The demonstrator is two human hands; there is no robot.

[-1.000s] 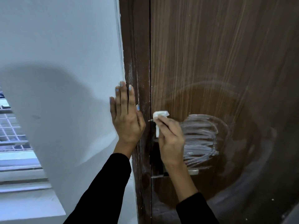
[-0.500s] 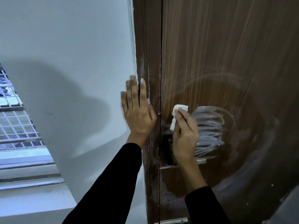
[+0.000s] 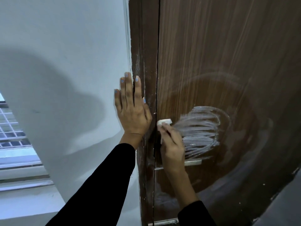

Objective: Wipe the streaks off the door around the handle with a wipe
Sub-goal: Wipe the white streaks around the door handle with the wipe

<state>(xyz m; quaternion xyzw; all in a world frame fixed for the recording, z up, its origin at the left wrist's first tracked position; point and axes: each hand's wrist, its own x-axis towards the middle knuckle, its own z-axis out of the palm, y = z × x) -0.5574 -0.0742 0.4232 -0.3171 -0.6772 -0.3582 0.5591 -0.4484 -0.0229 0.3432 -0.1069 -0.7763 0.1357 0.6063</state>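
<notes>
From the head camera, the small white folded wipe [image 3: 164, 122] is being pinched under the fingertips of the right hand [image 3: 172, 145], which is closed around it and pressing it flat against the dark brown wood-grain door [image 3: 211, 54] just beside the door's left edge, above the silver metal lever handle [image 3: 193, 162] whose tip is showing to the right of the wrist. The wipe is looking soft, thin and very light, probably damp and limp, so it is likely needing several fingers spread behind it rather than a grip at one corner; held at the edge alone it would probably bunch up or slip. Only its upper end is peeking past the fingers, the rest being hidden under the hand. The left hand [image 3: 132, 110] is lying open and flat, fingers together and holding nothing, partly on the pale grey painted wall [image 3: 65, 54] and partly on the brown wooden door frame [image 3: 141, 62]. To the right of the wipe, a patch of thick whitish curved streaks [image 3: 202, 131] is standing out on the door, with fainter arcs of haze ringing it, so much of the wiping is, by my reckoning, still waiting to be done.
</notes>
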